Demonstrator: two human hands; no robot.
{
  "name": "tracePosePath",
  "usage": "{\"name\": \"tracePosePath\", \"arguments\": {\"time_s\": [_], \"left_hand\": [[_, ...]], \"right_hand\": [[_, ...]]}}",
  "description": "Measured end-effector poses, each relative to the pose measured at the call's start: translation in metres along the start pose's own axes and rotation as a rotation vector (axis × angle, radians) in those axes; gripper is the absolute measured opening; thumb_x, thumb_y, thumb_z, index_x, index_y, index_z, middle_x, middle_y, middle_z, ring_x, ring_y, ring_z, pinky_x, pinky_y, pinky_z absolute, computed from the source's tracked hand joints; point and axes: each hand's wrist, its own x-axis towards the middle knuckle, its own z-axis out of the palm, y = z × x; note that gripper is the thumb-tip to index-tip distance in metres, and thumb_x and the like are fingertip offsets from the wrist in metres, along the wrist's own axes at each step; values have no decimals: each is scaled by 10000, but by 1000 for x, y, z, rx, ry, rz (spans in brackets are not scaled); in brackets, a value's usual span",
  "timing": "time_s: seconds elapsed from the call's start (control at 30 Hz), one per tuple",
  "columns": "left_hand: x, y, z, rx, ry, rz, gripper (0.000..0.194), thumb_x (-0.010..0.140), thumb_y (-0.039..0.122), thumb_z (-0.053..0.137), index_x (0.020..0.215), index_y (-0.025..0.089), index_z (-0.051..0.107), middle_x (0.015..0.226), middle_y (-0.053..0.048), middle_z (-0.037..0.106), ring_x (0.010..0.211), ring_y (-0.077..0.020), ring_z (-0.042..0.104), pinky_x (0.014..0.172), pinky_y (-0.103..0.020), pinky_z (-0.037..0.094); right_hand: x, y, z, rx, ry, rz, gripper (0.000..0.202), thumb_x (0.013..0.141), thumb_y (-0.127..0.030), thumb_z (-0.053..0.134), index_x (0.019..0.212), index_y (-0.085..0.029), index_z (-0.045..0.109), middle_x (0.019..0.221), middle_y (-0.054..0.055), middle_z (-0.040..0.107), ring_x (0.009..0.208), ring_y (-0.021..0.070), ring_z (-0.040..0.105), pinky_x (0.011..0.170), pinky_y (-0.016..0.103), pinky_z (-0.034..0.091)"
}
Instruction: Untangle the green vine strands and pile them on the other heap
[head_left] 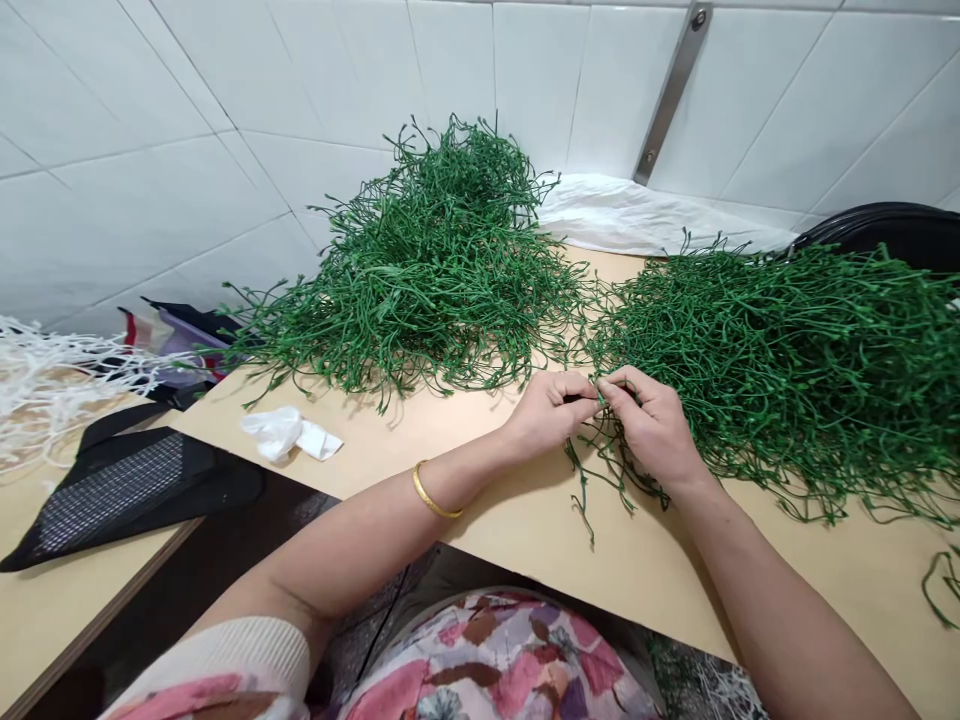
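My left hand (559, 408) and my right hand (651, 425) meet over the tabletop, fingertips pinched together on a thin green cord (600, 393). The fingers cover most of what is between them. Several loose green cords (585, 490) hang and lie just below my hands. Behind and to the left rises a tall heap of green cords (442, 270) with small knobs at their ends. A second, wider pile of green cords (795, 360) lies right beside my right hand.
A crumpled white tissue (281, 435) lies left on the table (480, 520). White cords (60, 390) and a black mesh piece (112, 495) are at far left. A white plastic sheet (637, 215) and black bag (885, 230) sit by the tiled wall.
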Motion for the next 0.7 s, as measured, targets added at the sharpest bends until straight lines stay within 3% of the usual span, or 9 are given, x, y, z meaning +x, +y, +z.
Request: {"name": "tracePosePath", "arguments": {"time_s": [0.17, 0.37, 0.47, 0.57, 0.7], "left_hand": [[1, 8, 0, -4, -6, 80, 189, 669, 227, 541, 500, 142, 538, 525, 21, 439, 540, -76, 387, 557, -232, 312], [1, 10, -2, 35, -78, 165, 182, 718, 237, 508, 576, 154, 586, 574, -3, 501, 566, -93, 427, 569, -236, 322], [1, 6, -2, 224, -87, 241, 230, 732, 194, 463, 511, 162, 520, 523, 9, 416, 536, -91, 363, 556, -241, 283], [3, 0, -1, 360, -49, 242, 236, 702, 146, 445, 467, 162, 418, 503, 21, 350, 520, -88, 318, 540, -244, 245], [6, -7, 0, 375, 5, 200, 217, 663, 135, 445, 469, 164, 354, 495, 31, 325, 505, -84, 301, 517, -241, 218]], "right_hand": [[2, 2, 4, 506, 22, 258, 214, 707, -368, 594, 662, -182, 497, 539, -61, 336, 457, 60, 272, 410, 204, 211], [4, 2, -1, 584, -54, 309, 261, 677, -407, 600, 650, -199, 445, 523, -80, 277, 406, 48, 194, 381, 202, 179], [3, 0, -5, 256, -68, 145, 210, 765, -361, 496, 646, -193, 457, 525, -53, 344, 442, 75, 288, 434, 226, 252], [-1, -1, -4, -341, 51, -164, 171, 808, -224, 411, 665, -178, 491, 635, 14, 470, 579, 124, 409, 557, 266, 312], [-4, 0, 1, -921, 93, -439, 186, 786, -113, 365, 679, -173, 505, 672, 47, 488, 570, 151, 374, 602, 305, 281]]}}
